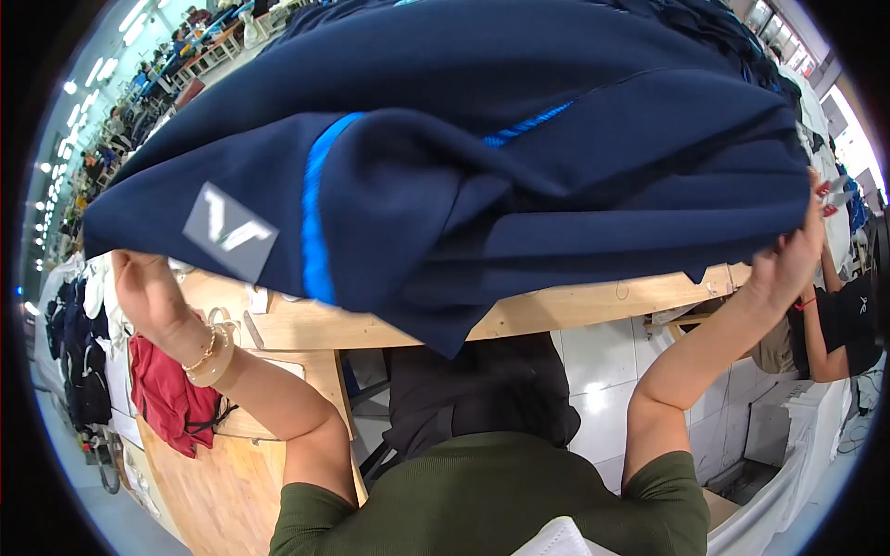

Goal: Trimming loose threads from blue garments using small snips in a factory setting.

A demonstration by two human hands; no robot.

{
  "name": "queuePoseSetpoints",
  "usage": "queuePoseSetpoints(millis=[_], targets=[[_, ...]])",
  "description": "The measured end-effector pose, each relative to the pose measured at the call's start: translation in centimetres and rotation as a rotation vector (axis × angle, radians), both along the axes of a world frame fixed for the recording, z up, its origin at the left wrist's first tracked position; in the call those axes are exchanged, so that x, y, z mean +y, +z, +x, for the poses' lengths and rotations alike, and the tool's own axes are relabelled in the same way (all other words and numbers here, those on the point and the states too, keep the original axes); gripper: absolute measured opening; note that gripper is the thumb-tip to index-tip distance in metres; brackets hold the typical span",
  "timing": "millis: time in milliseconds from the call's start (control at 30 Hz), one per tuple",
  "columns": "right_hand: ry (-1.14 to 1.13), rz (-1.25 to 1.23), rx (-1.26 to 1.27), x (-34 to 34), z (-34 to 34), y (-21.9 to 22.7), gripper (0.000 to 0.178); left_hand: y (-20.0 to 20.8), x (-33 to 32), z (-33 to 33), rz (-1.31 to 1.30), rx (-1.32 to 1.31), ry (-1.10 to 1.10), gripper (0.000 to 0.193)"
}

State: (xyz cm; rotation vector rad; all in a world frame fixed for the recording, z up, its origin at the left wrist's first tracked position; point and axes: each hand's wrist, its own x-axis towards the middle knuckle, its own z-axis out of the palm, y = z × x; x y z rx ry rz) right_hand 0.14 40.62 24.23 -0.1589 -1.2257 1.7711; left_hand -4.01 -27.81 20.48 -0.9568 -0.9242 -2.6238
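Observation:
A large navy blue garment (pixel 593 181) is spread in the air between my raised hands, above the table. My left hand (pixel 151 292) grips its left end from below; the fingers are partly hidden by the cloth. At the far right my right hand (pixel 788 259) holds the other end, its fingers curled into the fabric. Near the left end lies a grey patch (pixel 250 252) with a white mark. A bright blue stripe (pixel 317 208) runs across beside it. The middle of the cloth sags in folds, and one corner hangs down toward my lap.
Under the garment is a light wooden table (pixel 519 320). Red cloth (pixel 171 389) lies at the left. Another person (pixel 839 324) in black is close by at the right. Dark clothes (pixel 79 352) are piled at the far left. Workbenches and people fill the background.

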Motion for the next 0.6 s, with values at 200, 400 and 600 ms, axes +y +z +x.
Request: queuePoseSetpoints(millis=[200,400,600], targets=[[0.809,0.181,0.172,3.4,1.6,2.4,0.029,-0.8,10.9,2.0,-0.530,-0.307,0.745,0.042],[0.740,-0.235,0.054,0.9,-9.8,-5.4,0.025,-4.7,5.0,-13.4,-0.709,-0.454,0.776,0.047],[0.205,0.451,-0.640,-5.9,-2.3,-20.5,0.024,-18.9,17.9,-1.6,-1.424,-0.384,0.844,0.052]])
